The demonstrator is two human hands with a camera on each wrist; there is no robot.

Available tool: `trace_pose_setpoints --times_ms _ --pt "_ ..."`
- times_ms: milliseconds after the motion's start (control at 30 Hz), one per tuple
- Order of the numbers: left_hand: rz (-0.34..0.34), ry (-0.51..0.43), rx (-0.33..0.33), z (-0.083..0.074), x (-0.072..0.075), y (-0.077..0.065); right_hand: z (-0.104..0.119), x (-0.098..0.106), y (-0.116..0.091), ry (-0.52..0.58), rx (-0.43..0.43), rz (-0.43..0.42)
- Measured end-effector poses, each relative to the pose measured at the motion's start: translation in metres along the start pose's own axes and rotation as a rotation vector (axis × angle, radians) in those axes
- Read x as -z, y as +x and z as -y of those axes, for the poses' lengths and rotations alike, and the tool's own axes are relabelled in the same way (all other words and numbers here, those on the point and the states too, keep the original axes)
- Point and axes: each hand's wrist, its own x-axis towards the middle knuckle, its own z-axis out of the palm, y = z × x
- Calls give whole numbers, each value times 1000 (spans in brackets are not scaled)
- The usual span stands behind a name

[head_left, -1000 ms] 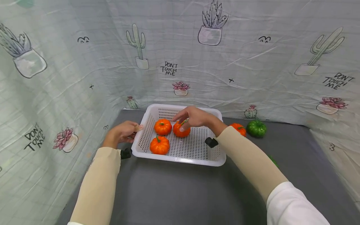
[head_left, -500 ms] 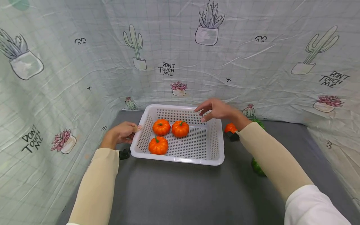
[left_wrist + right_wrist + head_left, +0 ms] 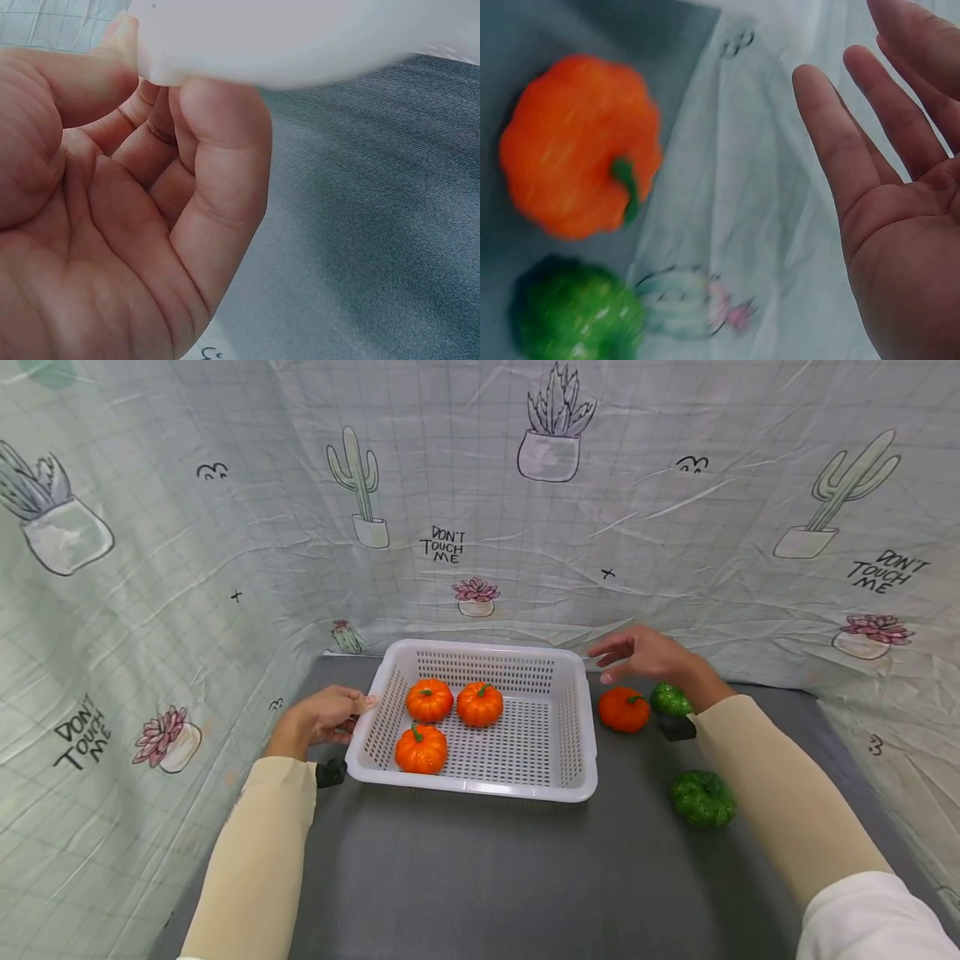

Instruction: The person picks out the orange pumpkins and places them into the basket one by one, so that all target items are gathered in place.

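Note:
A white plastic basket [image 3: 480, 788] with slotted walls stands on the dark table, holding an orange pumpkin at the back left [image 3: 430, 700], another pumpkin [image 3: 480, 704] beside it and a third pumpkin [image 3: 422, 749] in front. My left hand [image 3: 327, 714] pinches the basket's left rim between thumb and curled fingers, as the left wrist view shows close up. Above and behind a loose orange pumpkin [image 3: 624, 709], right of the basket, hovers my right hand [image 3: 651, 658]. Its fingers are spread and hold nothing; in the right wrist view that pumpkin [image 3: 581, 146] lies apart from the palm.
A green pumpkin [image 3: 671, 700] sits right of the loose orange one, partly behind the right wrist. Nearer the front is another green pumpkin [image 3: 702, 798], beside the right forearm. A cactus-printed cloth [image 3: 525, 543] hangs behind and at the sides of the table [image 3: 480, 877].
My right hand has moved right, from over the pumpkin inside the basket to above the loose one outside. That pumpkin stayed in the basket. The left hand keeps its hold on the rim.

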Motion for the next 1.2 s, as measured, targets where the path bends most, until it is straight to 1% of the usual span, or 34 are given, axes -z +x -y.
trace_pose_setpoints --times_ms 67,200,333,467,600,733,900,1200 --pt "-5 0 2 1 1 0 -11 3 -5 -17 -19 -11" --pt "-13 2 7 0 2 -1 -29 7 -14 -17 -49 -35" --pt "-4 4 0 -2 4 -3 -47 8 -21 -39 -71 -67" --pt "7 5 -1 -3 5 -5 -62 6 -24 -39 -96 -71" --pt "4 6 5 -2 5 -4 -71 1 -24 -55 -101 -70" --pt "-1 3 13 -1 5 -3 -80 -5 -24 -86 -86 -67" --pt "9 -6 10 -2 3 -3 -88 -12 -23 -118 -63 -61" --pt "9 -1 8 -3 -1 -1 -100 -21 -24 -175 -73 -74"
